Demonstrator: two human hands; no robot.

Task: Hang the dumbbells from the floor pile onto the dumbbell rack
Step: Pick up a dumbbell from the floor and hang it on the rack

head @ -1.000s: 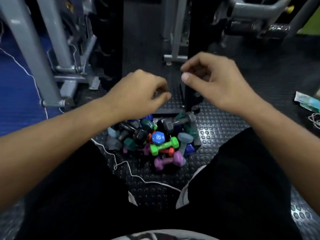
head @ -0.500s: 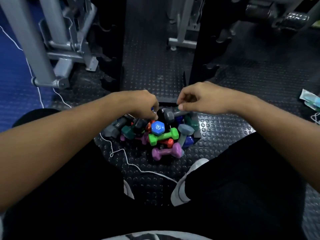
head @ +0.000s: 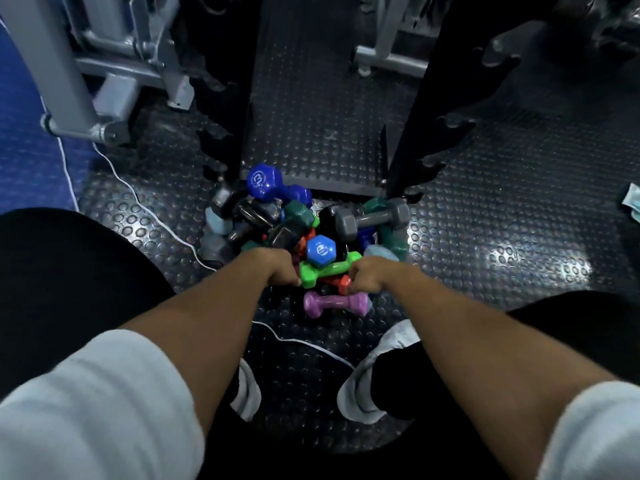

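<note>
A pile of small coloured dumbbells lies on the studded black floor in front of me. It includes a green dumbbell [head: 325, 270], a purple one [head: 336, 304], a red one [head: 343, 283], a dark blue one [head: 273, 187] and a grey one [head: 370, 220]. My left hand [head: 273, 268] is down at the green dumbbell's left end. My right hand [head: 367, 278] is at its right end, over the red one. Both hands show their backs with fingers curled down into the pile; what they hold is hidden. The black dumbbell rack's hooked uprights [head: 221, 98] [head: 426, 109] rise just behind the pile.
A grey machine frame [head: 86, 81] stands at the back left beside a blue mat [head: 27, 133]. A white cable [head: 166, 230] runs across the floor past the pile. My two white shoes [head: 377, 372] flank the near side. A teal packet [head: 632, 202] lies far right.
Both hands have dropped from in front of the rack down onto the pile's near side, either end of the green dumbbell. The view has tilted downward and closer.
</note>
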